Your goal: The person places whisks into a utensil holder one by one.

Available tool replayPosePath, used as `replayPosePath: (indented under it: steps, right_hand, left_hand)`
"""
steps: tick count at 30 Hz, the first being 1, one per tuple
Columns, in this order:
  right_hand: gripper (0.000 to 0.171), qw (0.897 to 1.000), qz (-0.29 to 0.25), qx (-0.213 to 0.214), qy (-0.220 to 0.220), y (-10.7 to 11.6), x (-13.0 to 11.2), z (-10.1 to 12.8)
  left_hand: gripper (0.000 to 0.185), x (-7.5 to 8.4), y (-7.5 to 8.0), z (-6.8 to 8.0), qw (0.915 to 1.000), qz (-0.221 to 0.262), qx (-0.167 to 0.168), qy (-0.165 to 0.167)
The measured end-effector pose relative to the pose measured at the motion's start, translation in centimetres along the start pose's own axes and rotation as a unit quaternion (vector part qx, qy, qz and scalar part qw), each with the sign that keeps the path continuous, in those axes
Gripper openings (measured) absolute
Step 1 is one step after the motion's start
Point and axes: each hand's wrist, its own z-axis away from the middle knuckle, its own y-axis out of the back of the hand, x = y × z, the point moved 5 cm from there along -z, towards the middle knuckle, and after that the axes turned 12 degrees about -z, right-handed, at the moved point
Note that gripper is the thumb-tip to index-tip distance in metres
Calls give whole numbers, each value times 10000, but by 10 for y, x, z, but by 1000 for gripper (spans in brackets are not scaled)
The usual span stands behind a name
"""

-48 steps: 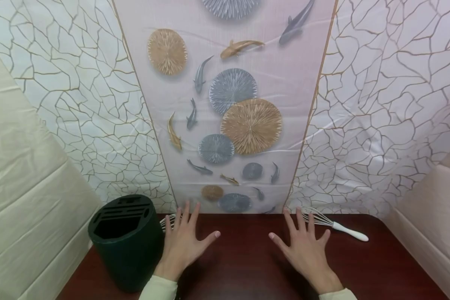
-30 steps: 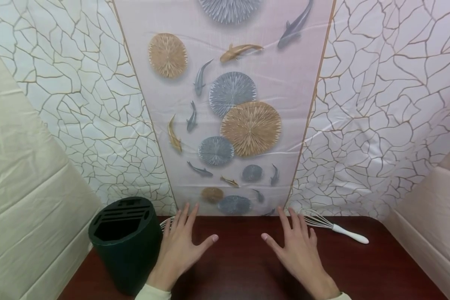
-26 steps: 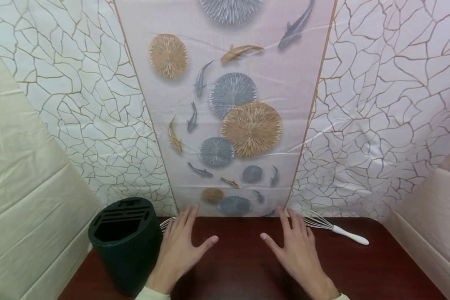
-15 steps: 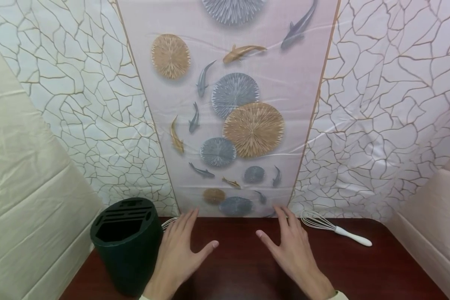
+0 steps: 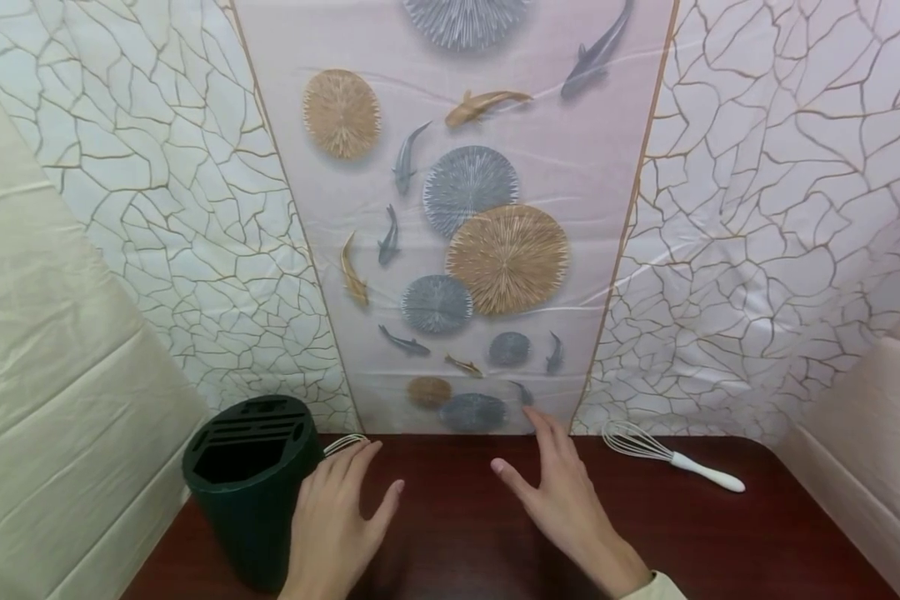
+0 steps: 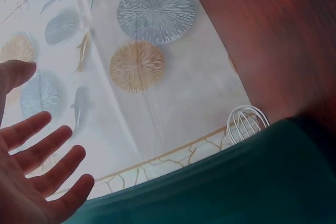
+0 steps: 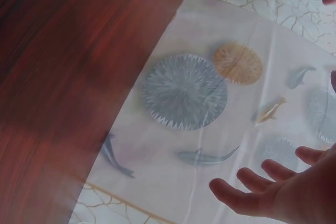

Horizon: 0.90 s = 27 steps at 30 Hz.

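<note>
In the head view my left hand (image 5: 333, 517) hovers beside a dark green knife block (image 5: 247, 508), fingers relaxed and thumb spread, holding nothing. The block's top has several slots and one large opening. Behind the left fingertips, the wire loops of a whisk (image 5: 342, 442) show past the block; the rest of it is hidden. My right hand (image 5: 562, 500) is held over the right middle of the table with loosely extended fingers and no object in it. A second whisk (image 5: 708, 472), with a white handle, lies farther right at the back of the table.
The dark red-brown table (image 5: 465, 533) ends at the back against a patterned cloth (image 5: 450, 250) with fish and round leaf shapes. Cream padded panels stand at the left (image 5: 60, 400) and right (image 5: 870, 433).
The left hand has drawn back and to the left, its fingers closer together. The right hand has shifted left toward the middle. The knife block and whisks stay in place.
</note>
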Motion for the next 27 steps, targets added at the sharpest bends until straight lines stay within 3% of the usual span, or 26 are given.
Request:
replayPosePath:
  steps: [10,17,23,27]
  right_hand:
    - [86,9953,-874,-409,-104,-13,-12,-2]
    - [80,9914,-1129,-648,-114,-37,-21,3]
    - [80,9822,-1702,-798,-18,-58,-34,7]
    - [79,9758,-2015,-841,-67,-70,-42,10]
  left_hand:
    - [43,-7,22,11,9918,86,1261,-173]
    - [56,-14,31,21,9879,-9,1523,296]
    - [52,-27,40,24,9734,-5,2178,706]
    - [56,-42,42,23,9685,-78,2258,1044]
